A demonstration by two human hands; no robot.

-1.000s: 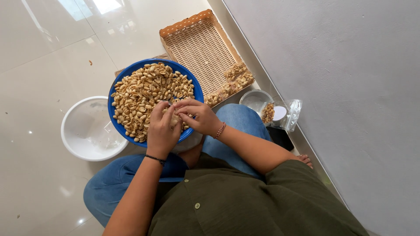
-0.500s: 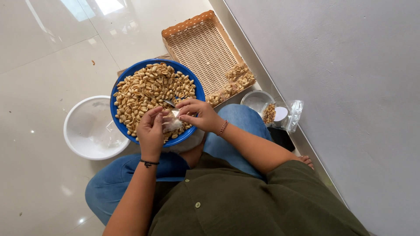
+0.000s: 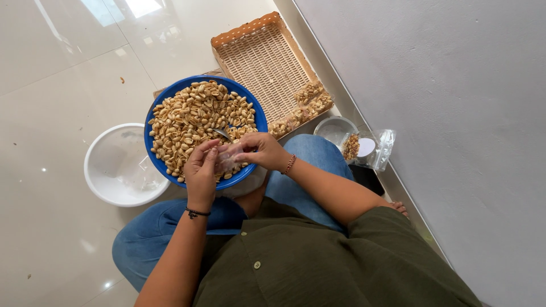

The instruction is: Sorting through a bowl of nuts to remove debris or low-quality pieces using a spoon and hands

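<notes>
Since prev. frame: both hands dropped a bit toward lower rim of blue bowl [image 3: 165, 170], small clear bag [image 3: 228, 157] now stretched between them rather than bunched. Left to right: white basin [image 3: 105, 182] at mid-left of frame, looks empty apart from a clear film. Blue bowl at centre, heaped w/ peanuts [image 3: 190, 116], spoon [image 3: 222, 133] lying in them just above the bag. Left hand [image 3: 200, 170] pinching bag's left edge; right hand [image 3: 263, 152] pinching right edge, so each grip clenched on the bag, mouth between fingers. Woven tray [image 3: 264, 62] at upper centre, few nuts in its lower corner. Small bowl [image 3: 335, 128] & filled packet [image 3: 369, 149] at right. Progress, prob.: early — bowl nearly full, bag in hand appears unfilled.
</notes>
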